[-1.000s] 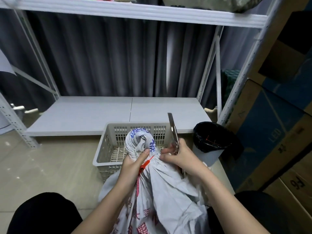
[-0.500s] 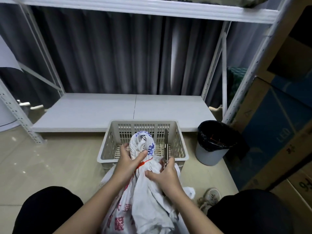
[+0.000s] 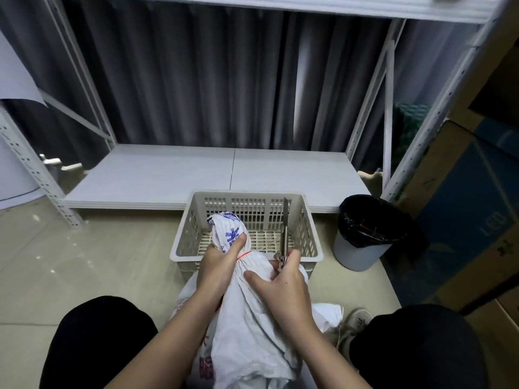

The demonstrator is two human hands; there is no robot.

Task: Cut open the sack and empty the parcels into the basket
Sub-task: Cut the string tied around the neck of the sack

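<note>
- My left hand (image 3: pixel 217 265) is wrapped round the gathered neck of the white sack (image 3: pixel 247 318), thumb up against the bunched top with its blue print.
- A thin red tie (image 3: pixel 243 254) cinches the neck right beside my thumb.
- The sack stands upright between my knees, its top leaning over the near rim of the basket (image 3: pixel 314 242).
- My right hand (image 3: pixel 283 287) has its fingers curled round the handle of a slim metal cutter (image 3: pixel 284 234), blade pointing up and away over the basket; the thumb lies flat on the sack cloth.
- The blade is beside the sack's neck and apart from the tie.
- The basket is a pale slotted plastic crate on the tiled floor (image 3: pixel 84 262), just in front of a low white shelf (image 3: pixel 168 178) of a metal rack.
- To the right of the basket stands a small bin (image 3: pixel 362 248) with a black liner.
- Cardboard boxes (image 3: pixel 463 206) are stacked at far right, and a pale shoe (image 3: pixel 355 324) shows by my right knee.
</note>
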